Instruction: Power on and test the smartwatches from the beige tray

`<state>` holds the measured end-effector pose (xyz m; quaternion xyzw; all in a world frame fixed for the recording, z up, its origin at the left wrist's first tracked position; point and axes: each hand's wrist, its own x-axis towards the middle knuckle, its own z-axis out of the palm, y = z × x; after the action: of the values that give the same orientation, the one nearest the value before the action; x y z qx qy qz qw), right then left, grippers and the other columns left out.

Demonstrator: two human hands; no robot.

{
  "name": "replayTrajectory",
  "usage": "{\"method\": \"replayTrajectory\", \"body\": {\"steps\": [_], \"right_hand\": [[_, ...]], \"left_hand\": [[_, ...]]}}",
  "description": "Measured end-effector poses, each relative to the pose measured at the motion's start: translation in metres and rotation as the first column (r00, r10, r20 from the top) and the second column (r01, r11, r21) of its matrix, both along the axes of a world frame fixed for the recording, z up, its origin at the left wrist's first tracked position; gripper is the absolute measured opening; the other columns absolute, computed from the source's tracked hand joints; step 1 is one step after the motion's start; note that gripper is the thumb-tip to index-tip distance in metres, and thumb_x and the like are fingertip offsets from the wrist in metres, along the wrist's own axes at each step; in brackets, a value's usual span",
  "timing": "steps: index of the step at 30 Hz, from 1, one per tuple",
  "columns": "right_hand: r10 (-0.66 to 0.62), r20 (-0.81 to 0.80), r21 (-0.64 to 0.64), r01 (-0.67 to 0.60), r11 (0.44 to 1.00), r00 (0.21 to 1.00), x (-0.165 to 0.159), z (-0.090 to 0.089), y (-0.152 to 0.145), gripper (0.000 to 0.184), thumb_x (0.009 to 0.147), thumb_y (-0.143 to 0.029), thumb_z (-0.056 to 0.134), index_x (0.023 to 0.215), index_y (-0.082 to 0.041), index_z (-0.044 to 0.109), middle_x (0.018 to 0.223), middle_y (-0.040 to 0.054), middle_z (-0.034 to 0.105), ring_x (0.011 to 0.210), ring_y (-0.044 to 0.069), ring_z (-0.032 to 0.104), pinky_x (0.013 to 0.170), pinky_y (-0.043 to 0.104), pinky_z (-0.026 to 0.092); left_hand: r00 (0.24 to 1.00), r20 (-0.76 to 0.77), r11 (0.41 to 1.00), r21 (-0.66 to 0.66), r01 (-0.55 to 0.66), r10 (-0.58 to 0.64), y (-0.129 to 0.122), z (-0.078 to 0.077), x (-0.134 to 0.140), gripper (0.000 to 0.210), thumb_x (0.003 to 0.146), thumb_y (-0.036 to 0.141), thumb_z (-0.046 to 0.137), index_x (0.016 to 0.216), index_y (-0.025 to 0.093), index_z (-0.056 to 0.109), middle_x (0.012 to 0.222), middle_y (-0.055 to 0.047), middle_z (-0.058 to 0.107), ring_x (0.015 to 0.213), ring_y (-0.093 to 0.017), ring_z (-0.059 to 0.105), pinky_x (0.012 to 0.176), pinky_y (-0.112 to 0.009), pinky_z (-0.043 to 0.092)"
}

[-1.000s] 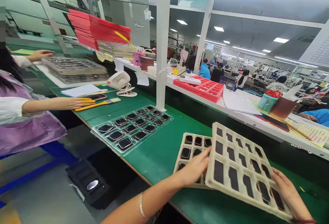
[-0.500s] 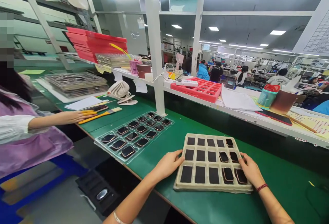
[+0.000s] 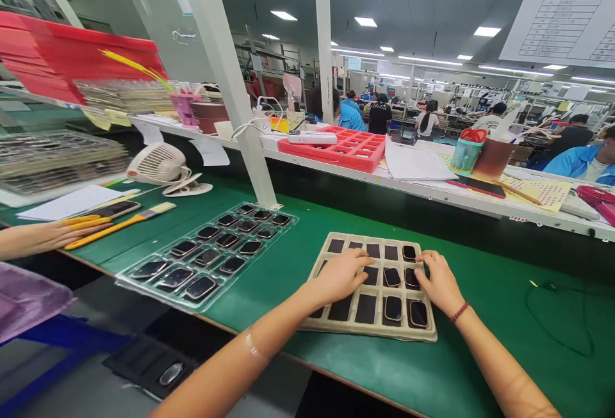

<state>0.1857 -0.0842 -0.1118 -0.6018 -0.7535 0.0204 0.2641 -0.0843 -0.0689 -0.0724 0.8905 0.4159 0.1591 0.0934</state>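
Note:
A beige compartment tray (image 3: 372, 328) with dark padded cells lies before me on the green bench. Several smartwatch bodies with black screens (image 3: 393, 308) sit in its two right-hand columns. My left hand (image 3: 342, 277) hovers over or rests on the tray's middle cells, fingers slightly bent and apart, nothing in them. At the tray's right edge is my right hand (image 3: 439, 282), fingers apart beside the upper right watch (image 3: 409, 253); whether they touch it I cannot tell. To the left, a clear plastic tray (image 3: 179, 299) carries several more watches.
A co-worker's hand (image 3: 72, 232) lies at far left near a yellow-handled brush (image 3: 120, 225). Behind stand a small white fan (image 3: 156, 163) and a post (image 3: 225, 72). The shelf (image 3: 423, 189) holds a red divided tray (image 3: 331, 157), papers and cups. A cable (image 3: 557, 331) lies right.
My left hand has left the tray's left edge and moved right over its cells. The right hand has shifted up along the right edge. My view has turned to the right.

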Motion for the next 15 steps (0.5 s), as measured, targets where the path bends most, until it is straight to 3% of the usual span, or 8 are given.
{"method": "replayTrajectory", "body": {"steps": [2, 5, 10, 15], "right_hand": [[-0.03, 0.012, 0.0, 0.03, 1.0, 0.999, -0.005, 0.005, 0.012, 0.016, 0.08, -0.021, 0.046, 0.09, -0.02, 0.059, 0.103, 0.0081, 0.057, 0.099, 0.024, 0.05, 0.085, 0.035, 0.04], [-0.044, 0.033, 0.001, 0.044, 0.999, 0.999, -0.01, 0.004, 0.015, 0.008, 0.076, -0.024, 0.054, 0.078, -0.019, 0.06, 0.102, 0.0091, 0.057, 0.101, 0.026, 0.049, 0.086, 0.036, 0.039], [-0.061, 0.027, -0.051, 0.062, 0.997, 0.998, -0.004, -0.006, -0.005, 0.019, 0.073, -0.033, 0.06, 0.085, -0.019, 0.059, 0.121, 0.0111, 0.049, 0.111, 0.027, 0.045, 0.087, 0.037, 0.04], [-0.004, 0.065, -0.161, 0.014, 0.987, 0.998, 0.009, 0.002, -0.019, 0.021, 0.072, -0.035, 0.061, 0.087, -0.02, 0.063, 0.131, 0.0116, 0.044, 0.123, 0.03, 0.035, 0.095, 0.043, 0.034]], "left_hand": [[0.993, -0.034, 0.994, -0.004, 0.113, -0.113, 0.01, 0.001, 0.032, 0.028, 0.081, 0.022, 0.045, 0.102, 0.022, 0.063, 0.105, -0.006, 0.06, 0.101, -0.021, 0.053, 0.089, -0.031, 0.041], [0.991, -0.096, 0.996, 0.008, 0.094, -0.093, 0.021, -0.004, 0.062, 0.023, 0.076, 0.033, 0.055, 0.088, 0.018, 0.067, 0.092, -0.009, 0.061, 0.093, -0.024, 0.055, 0.081, -0.033, 0.044], [0.994, -0.104, 0.999, 0.026, 0.033, -0.03, 0.02, -0.018, 0.07, 0.036, 0.069, 0.046, 0.061, 0.089, 0.016, 0.063, 0.096, -0.01, 0.056, 0.094, -0.026, 0.054, 0.078, -0.034, 0.045], [0.991, -0.136, 0.999, -0.043, -0.025, 0.019, 0.005, -0.02, 0.077, 0.039, 0.069, 0.046, 0.061, 0.094, 0.016, 0.058, 0.104, -0.011, 0.053, 0.092, -0.026, 0.056, 0.078, -0.035, 0.045]]}}
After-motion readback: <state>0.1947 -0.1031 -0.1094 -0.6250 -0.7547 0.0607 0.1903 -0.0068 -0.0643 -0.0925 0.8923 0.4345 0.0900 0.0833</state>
